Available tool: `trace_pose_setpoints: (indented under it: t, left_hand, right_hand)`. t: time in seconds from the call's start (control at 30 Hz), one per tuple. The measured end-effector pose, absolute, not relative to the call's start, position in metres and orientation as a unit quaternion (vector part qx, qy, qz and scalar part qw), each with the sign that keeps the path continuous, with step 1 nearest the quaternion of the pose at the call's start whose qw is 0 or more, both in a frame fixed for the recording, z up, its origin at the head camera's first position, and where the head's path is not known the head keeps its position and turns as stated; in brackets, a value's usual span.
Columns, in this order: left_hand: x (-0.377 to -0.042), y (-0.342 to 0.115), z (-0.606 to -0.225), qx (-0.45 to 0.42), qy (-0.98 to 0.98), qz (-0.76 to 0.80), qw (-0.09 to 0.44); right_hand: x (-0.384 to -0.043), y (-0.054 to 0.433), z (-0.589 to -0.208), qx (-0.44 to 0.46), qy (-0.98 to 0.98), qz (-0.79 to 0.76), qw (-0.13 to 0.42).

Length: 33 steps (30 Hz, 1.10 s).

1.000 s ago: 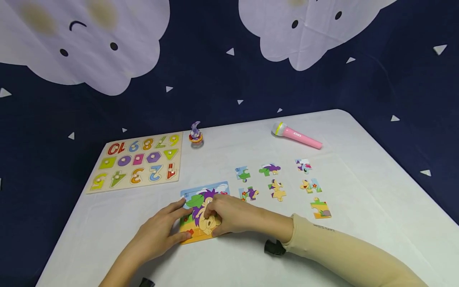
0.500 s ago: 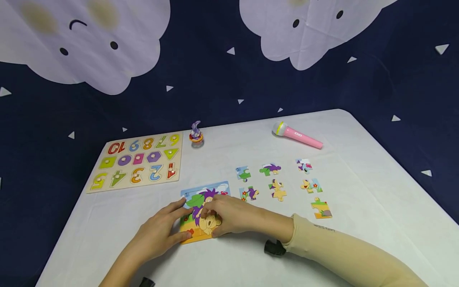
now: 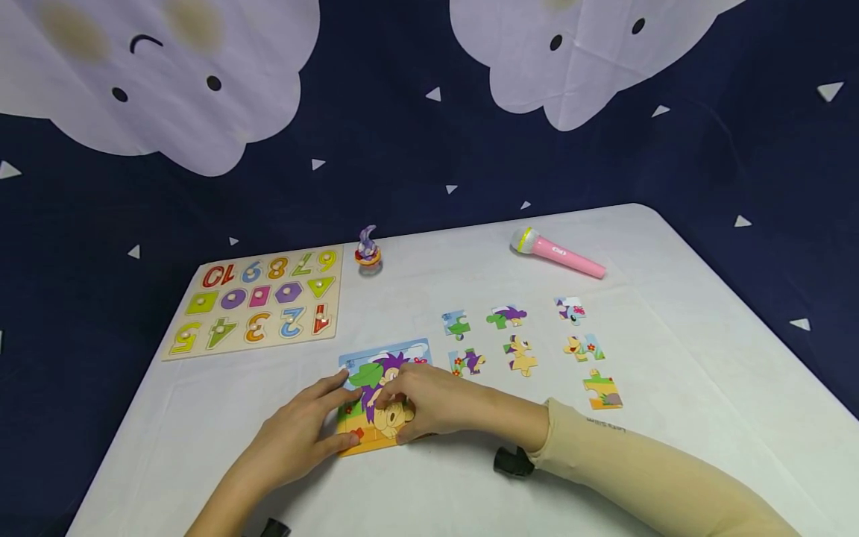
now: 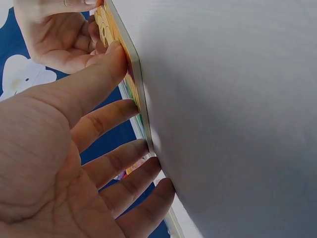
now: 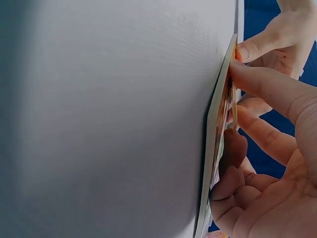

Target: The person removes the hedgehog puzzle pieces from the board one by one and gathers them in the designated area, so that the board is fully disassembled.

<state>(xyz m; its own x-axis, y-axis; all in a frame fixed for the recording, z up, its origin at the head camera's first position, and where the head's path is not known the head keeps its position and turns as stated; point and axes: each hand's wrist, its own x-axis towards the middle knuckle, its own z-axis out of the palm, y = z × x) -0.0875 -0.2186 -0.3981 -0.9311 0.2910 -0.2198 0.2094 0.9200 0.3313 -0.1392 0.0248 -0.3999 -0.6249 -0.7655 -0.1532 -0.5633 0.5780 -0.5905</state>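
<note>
A jigsaw puzzle board [image 3: 373,441] with a purple-haired hedgehog picture lies on the white table. My left hand [image 3: 295,429] rests along its left side, fingers spread and fairly straight. In the left wrist view, the left thumb [image 4: 115,58] lies on the board's edge. Over the board's right half, my right hand [image 3: 432,399] bends its fingers and pinches a thin puzzle piece [image 5: 235,106], which stands slightly raised from the board in the right wrist view. The hand hides the board's right side. Several loose puzzle pieces, including a hedgehog-face piece [image 3: 520,356], lie to the right.
A wooden number-and-shape board [image 3: 268,350] lies at the back left, with a small purple figurine [image 3: 367,250] beside it. Toward the back right is a pink toy microphone [image 3: 560,256]. A dark star-patterned cloth [image 3: 403,149] hangs behind the table.
My right index finger has shifted slightly left over the board. The left hand, the board and the loose pieces keep their places.
</note>
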Motion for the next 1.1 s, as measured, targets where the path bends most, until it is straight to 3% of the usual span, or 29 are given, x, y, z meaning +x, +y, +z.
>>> trace_pose_setpoints:
  t: [0.8, 1.1]
  left_hand:
    - [-0.0875, -0.2179, -0.3973, 0.123, 0.971, 0.152, 0.14]
    - [-0.0876, -0.2182, -0.3974, 0.125, 0.97, 0.153, 0.139]
  right_hand:
    - [-0.1402, 0.0229, -0.402, -0.399, 0.873, -0.23, 0.157]
    - [-0.1373, 0.0216, -0.3977, -0.425, 0.882, -0.182, 0.094]
